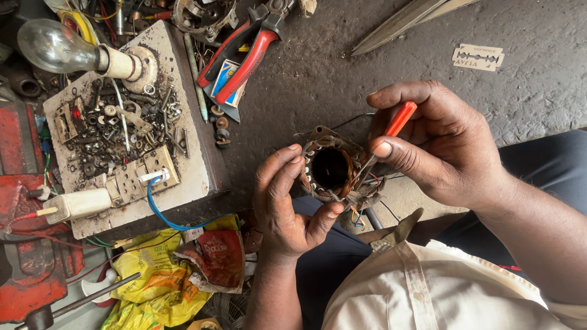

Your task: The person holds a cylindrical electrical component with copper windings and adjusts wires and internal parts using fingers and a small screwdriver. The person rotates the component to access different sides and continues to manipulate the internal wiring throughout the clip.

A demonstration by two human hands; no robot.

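**Hands working on a small motor stator**

A person is sitting at a dark workbench (pixel 369 80). The left hand (pixel 285 205) is gripping a round motor stator (pixel 330 170) near the lap, centre. The right hand (pixel 440 144) is pinching an orange-handled screwdriver (pixel 398 120), its tip touching the stator's rim.

A dark, gritty workbench (pixel 342 69) is seen, on which red-handled pliers (pixel 244 54), large shears (pixel 426 4) and a razor blade (pixel 478 57) are laid.

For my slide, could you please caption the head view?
Left hand steadies a round copper-wound motor stator; right hand probes it with an orange-handled screwdriver.
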